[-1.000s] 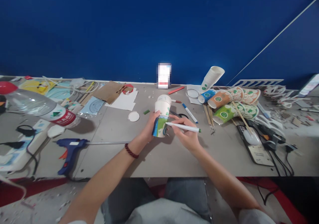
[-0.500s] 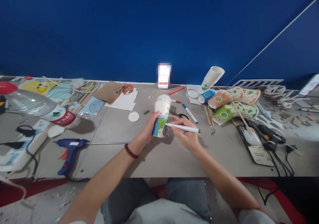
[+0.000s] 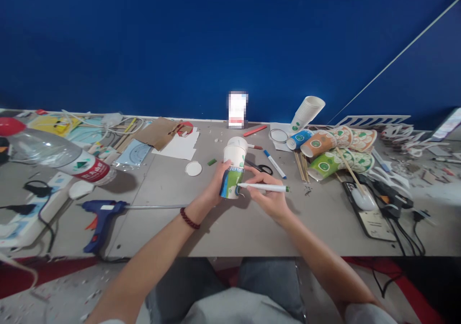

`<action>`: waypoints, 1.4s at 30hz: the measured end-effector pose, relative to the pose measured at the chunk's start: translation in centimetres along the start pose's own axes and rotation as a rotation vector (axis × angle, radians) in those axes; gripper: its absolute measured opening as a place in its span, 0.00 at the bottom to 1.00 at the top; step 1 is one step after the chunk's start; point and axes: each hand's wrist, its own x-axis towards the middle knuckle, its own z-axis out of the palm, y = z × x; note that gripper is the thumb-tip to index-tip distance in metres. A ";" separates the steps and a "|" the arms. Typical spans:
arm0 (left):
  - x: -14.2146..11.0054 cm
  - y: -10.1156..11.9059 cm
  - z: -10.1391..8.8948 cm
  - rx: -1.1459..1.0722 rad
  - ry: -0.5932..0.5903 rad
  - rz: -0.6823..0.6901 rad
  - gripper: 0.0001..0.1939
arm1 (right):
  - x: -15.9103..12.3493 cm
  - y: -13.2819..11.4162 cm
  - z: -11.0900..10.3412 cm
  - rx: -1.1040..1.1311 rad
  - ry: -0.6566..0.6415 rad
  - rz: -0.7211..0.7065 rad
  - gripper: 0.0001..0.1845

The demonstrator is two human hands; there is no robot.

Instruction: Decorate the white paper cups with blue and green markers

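Observation:
A paper cup [image 3: 236, 177] coloured green and blue, joined to a white paper cup [image 3: 236, 155] beyond it, lies tilted over the table. My left hand [image 3: 215, 182] is wrapped round the coloured cup from its left side. A white marker with a green end [image 3: 268, 187] is pinched in my right hand [image 3: 270, 200]. Its tip points left and meets the cup's coloured side. A small curled strip sticks out near the cup's lower right edge. Just past my right fingers lie black-handled scissors [image 3: 264, 169] and a blue-and-white marker [image 3: 274, 164].
On the left are a blue glue gun [image 3: 104, 218], a large bottle [image 3: 65, 153], a power strip [image 3: 39, 209] and cardboard [image 3: 156, 133]. Rightward lie patterned paper cups [image 3: 320, 144], a white cup stack [image 3: 308, 113] and sticks [image 3: 301, 166]. A blurred phone screen [image 3: 237, 109] stands by the blue wall.
The marker's tip has moved slightly down and left along the cup's side, with my right hand shifting a little. My left hand and the cups look unmoved.

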 end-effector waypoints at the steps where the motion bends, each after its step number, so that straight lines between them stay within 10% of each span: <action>1: 0.0 0.0 0.0 0.005 0.011 0.000 0.24 | 0.0 0.0 0.0 0.001 -0.010 -0.005 0.05; 42: -0.3 0.2 0.3 -0.026 -0.061 -0.035 0.24 | -0.2 0.3 0.1 0.030 0.084 0.012 0.07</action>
